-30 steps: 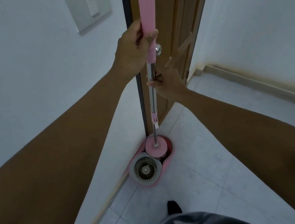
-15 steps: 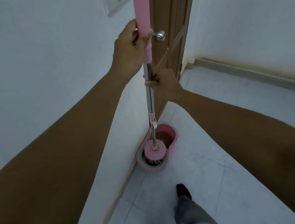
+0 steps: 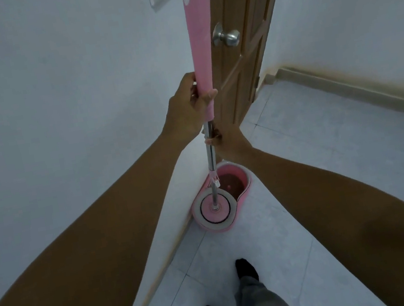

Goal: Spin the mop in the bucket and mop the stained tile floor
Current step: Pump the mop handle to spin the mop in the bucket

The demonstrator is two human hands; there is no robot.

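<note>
We clasp the upright pink-sleeved steel mop pole (image 3: 201, 54) in left hand (image 3: 186, 107) and right hand (image 3: 228, 141), its round pink mop head (image 3: 215, 208) seated in the near spinner of the pink plastic bucket (image 3: 247, 180), so pumping it comes next.

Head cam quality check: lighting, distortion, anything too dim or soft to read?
Head view: dim, bluish light, no glare; wide-angle stretch balloons both forearms at the bottom corners and bends the door; left hand and right hand on the mop handle read dark, fingers hard to separate; mop head in the pink bucket stays legible.

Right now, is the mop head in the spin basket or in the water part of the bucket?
In the spin basket: the mop head sits inside the near round basket, and the far compartment lies open with dark water.
</note>
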